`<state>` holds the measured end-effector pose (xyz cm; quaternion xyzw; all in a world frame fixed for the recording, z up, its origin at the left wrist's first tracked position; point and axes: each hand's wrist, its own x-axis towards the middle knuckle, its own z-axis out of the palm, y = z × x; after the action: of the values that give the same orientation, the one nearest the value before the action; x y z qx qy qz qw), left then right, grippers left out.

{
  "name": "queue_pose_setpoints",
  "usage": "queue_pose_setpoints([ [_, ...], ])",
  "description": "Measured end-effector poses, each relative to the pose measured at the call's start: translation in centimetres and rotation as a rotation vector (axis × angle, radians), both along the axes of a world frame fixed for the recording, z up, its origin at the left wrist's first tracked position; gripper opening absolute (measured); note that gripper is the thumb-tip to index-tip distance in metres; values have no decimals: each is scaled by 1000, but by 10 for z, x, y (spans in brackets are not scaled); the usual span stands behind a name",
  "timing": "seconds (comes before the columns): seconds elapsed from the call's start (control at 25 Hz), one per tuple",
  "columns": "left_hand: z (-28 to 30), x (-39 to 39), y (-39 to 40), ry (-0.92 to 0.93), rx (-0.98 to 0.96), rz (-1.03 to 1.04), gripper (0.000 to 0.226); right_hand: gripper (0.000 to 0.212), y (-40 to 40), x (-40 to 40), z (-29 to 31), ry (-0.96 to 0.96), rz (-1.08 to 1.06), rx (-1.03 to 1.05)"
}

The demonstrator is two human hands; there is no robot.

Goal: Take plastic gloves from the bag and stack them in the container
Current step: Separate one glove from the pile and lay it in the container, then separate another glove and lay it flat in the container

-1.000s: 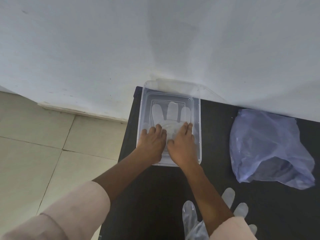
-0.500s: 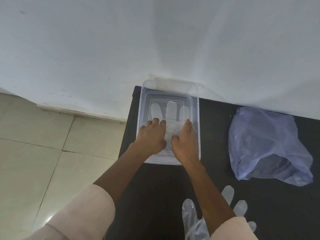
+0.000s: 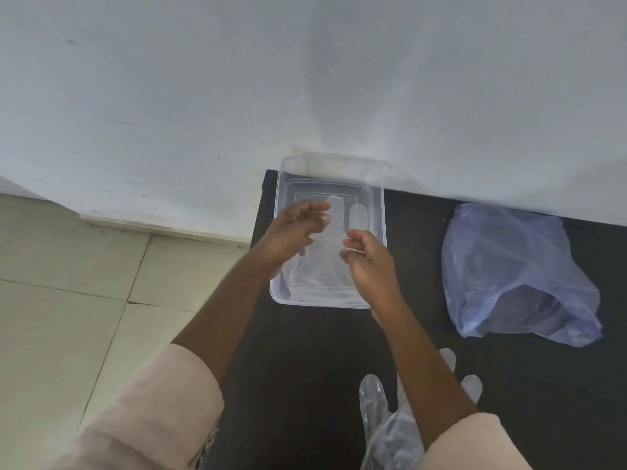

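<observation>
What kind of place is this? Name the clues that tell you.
Probably an ordinary indoor room, perhaps at home: a plain white wall, a pale tiled floor, and a black table pushed against the wall, bearing a clear container.

Black table (image 3: 305, 368) set against a white wall. At its far left corner, a clear container (image 3: 379, 212); by the far edge to the right, a bluish bag (image 3: 509, 266). Near the front edge, loose plastic gloves (image 3: 373, 401)

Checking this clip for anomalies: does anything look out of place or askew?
One thing: a loose glove lies on the black table near the person, outside the container and the bag. Nothing looks damaged.
</observation>
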<state>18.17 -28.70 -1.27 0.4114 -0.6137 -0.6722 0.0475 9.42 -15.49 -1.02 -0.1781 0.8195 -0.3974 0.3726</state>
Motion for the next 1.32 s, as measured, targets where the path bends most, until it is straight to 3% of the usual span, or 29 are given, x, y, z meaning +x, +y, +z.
queue_pose_setpoints([
  [0.16,23,7,9,20,-39,-21,15,16,9,-7,18,-103,-96,-113],
  [0.52,63,29,120,34,-97,-71,16,19,105,-2,56,-84,-92,-259],
  [0.96,54,52,281,12,-30,-198,21,14,273,35,48,-122,-171,-173],
  [1.12,19,71,301,-90,8,-248,22,6,312,60,12,-132,-230,36],
  [1.32,-30,110,316,-179,121,-203,19,33,355,108,-41,72,-243,537],
])
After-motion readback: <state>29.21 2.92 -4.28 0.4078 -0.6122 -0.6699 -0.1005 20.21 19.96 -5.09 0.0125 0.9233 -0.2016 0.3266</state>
